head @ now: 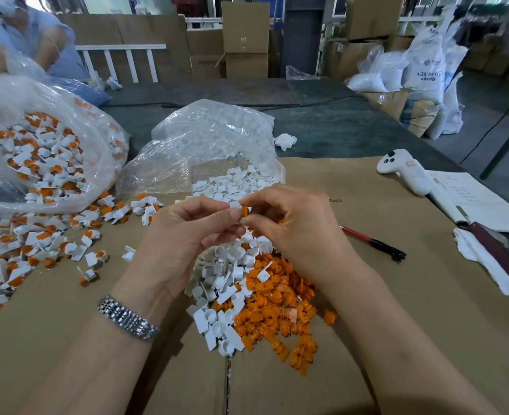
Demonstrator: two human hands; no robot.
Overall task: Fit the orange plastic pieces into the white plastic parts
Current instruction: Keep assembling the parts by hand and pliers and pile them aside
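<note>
Left hand [193,229] and right hand [289,223] meet fingertip to fingertip, jointly pinching a small ridged orange piece [244,211] against a white part [234,204] above the matte brown cardboard [367,295]. At 6 o'clock lie heaped orange pieces [277,307] beside glossy white parts [220,295]; a crinkled clear bag [211,145] sits at 12 o'clock.

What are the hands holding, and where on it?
Both hands pinch one small assembly: the left hand grips the white part, the right hand presses the orange piece at its edge.
</note>
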